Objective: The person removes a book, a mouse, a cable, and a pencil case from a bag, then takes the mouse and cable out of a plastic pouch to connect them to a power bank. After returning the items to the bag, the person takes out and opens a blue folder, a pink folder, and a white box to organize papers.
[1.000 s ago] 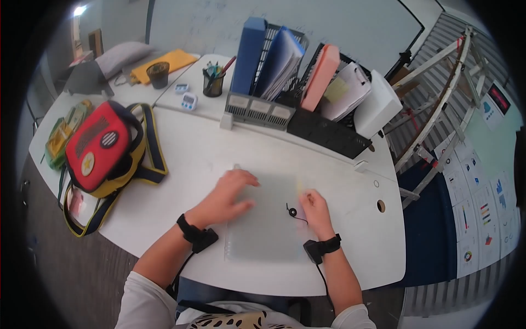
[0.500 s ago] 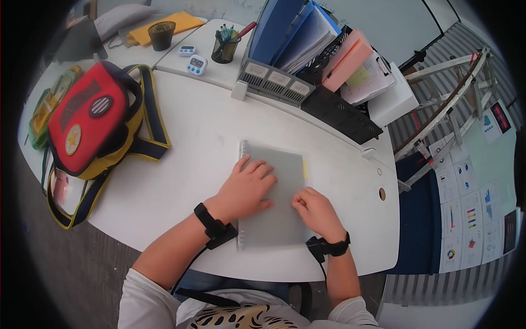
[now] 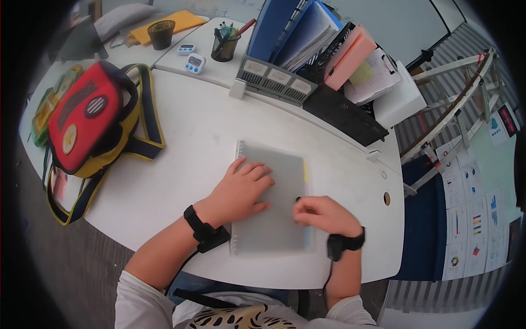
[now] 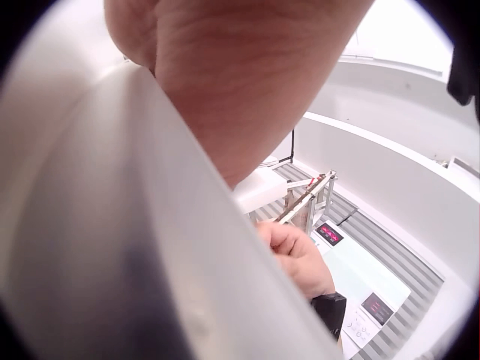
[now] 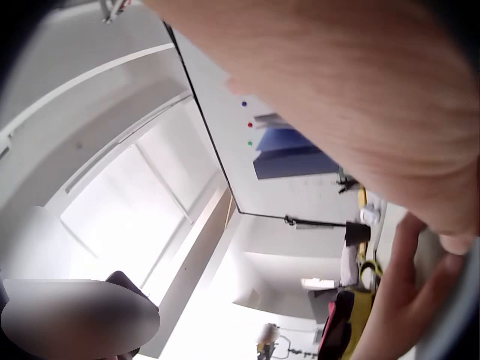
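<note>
A notebook [image 3: 274,219] with a translucent grey cover and a ring binding along its left side lies on the white table. My left hand [image 3: 236,193] rests on its upper left part, fingers spread. Over the notebook's right edge, my right hand [image 3: 329,215] has its fingers curled together, and a small black bit [image 3: 298,199] shows at them, seemingly part of a black cord; most of it is hidden. In the left wrist view the notebook's blurred cover [image 4: 97,225] fills the left side, with my right hand [image 4: 300,262] beyond it.
A red and yellow bag [image 3: 90,118] lies at the left. Behind are a pen cup [image 3: 224,45], two small timers [image 3: 194,63], a dark pot [image 3: 161,35] and file holders [image 3: 276,81] with folders. A round hole [image 3: 387,198] is near the table's right edge.
My left hand has come down onto the notebook. The black cord with a round piece, first visible beside my right hand, is now mostly out of sight. My right hand has turned more sideways.
</note>
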The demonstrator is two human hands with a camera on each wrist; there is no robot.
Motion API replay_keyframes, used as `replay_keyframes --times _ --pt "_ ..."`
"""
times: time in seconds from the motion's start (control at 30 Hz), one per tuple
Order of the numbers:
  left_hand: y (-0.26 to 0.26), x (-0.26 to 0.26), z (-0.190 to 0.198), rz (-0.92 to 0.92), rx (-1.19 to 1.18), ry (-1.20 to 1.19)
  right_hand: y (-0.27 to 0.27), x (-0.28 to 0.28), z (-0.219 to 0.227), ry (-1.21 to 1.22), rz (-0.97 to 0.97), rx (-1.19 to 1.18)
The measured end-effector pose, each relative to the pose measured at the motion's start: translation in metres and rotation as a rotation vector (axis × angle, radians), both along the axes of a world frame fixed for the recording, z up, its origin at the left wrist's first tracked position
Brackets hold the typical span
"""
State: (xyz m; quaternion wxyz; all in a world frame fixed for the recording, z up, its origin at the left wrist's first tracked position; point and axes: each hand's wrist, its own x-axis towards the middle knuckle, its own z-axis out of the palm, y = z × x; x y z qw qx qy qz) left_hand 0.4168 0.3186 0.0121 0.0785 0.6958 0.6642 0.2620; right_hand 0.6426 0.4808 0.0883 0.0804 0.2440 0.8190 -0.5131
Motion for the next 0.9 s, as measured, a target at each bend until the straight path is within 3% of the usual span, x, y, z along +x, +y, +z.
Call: replay_keyframes --times 0.1,0.17,0.2,0.27,0.3,0.37,0.43,0.5,0.53,0.6,0.7,0.73,0.77,0.83,0.9 --pt "0.000 -0.007 0.006 -0.015 -0.025 -0.037 0.055 0.067 -0.013 -0.064 -0.244 0.051" --pt "0.002 -0.009 0.013 -0.044 -0.047 -0.057 0.084 0.096 -0.021 -0.153 -0.499 0.410" --pt "0.004 -0.011 0.019 0.020 -0.010 -0.130 0.089 0.099 -0.027 -0.144 -0.518 0.397" --pt "0.013 -0.021 0.027 0.109 0.083 -0.244 0.094 0.100 -0.037 -0.055 -0.666 0.895" --pt "0.021 -0.027 0.032 0.090 0.073 -0.231 0.090 0.094 -0.034 -0.055 -0.690 0.883" --pt "0.036 -0.038 0.040 0.166 0.058 -0.122 0.074 0.067 -0.026 0.174 -0.741 0.481" --pt "0.054 -0.048 0.038 0.150 -0.005 -0.081 0.067 0.051 -0.036 0.255 -0.591 0.184" --pt "0.065 -0.046 0.038 0.161 -0.257 -0.250 0.050 0.036 -0.038 0.172 -0.560 0.091" --pt "0.068 -0.043 0.035 0.148 -0.261 -0.240 0.046 0.031 -0.035 0.095 -0.517 0.007" --pt "0.068 -0.037 0.023 0.288 -0.193 -0.293 0.045 0.028 -0.033 0.114 -0.512 0.010" --pt "0.064 -0.048 0.008 0.273 -0.053 -0.472 0.049 0.035 -0.035 0.135 -0.509 0.050" --pt "0.062 -0.050 0.006 0.253 0.046 -0.489 0.052 0.040 -0.036 0.130 -0.463 0.227" --pt "0.060 -0.053 0.007 0.241 0.044 -0.481 0.054 0.043 -0.036 0.124 -0.417 0.406" --pt "0.057 -0.059 0.020 0.213 -0.115 -0.289 0.054 0.051 -0.040 0.105 -0.368 0.445" --pt "0.057 -0.057 0.032 0.184 -0.206 -0.257 0.052 0.055 -0.043 0.078 -0.311 0.472"
